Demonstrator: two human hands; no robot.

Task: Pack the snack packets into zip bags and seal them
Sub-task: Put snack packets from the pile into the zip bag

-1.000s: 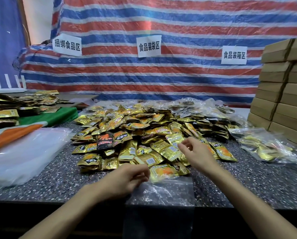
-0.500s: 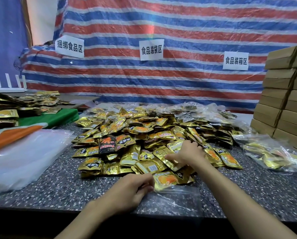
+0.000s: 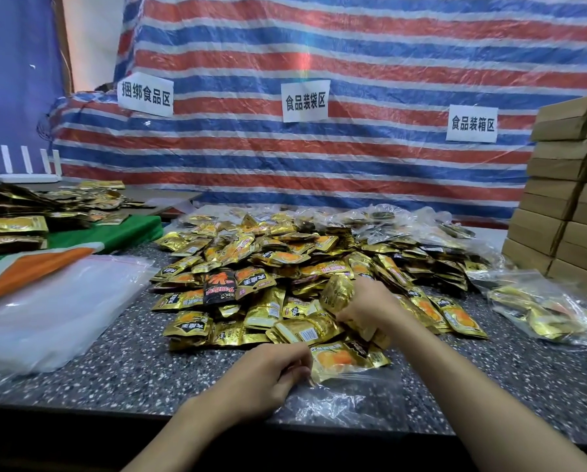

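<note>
Biggest risk is the pile of snack packets point(image 3: 302, 260). It sprawls across the speckled counter point(image 3: 132, 362) right up to our work spot, so dragging from its near edge can slide neighbours onto the mouth of the zip bag point(image 3: 346, 396) or off the front lip. The bag lies flat at the counter's front edge; we judge the film slick, so a hard shove could push it over. Our left hand point(image 3: 268, 379) has its fingers curled, pinching the bag's mouth at one side only, so the mouth may collapse and the load jam. An orange-printed packet point(image 3: 346, 357) sits at that mouth; how far in, we can't tell. Our right hand point(image 3: 367, 304) is clenched round a crumpled gold packet point(image 3: 336, 292) at the pile's near edge. We can't tell whether it holds more; loose extras could drop short of the bag.
</note>
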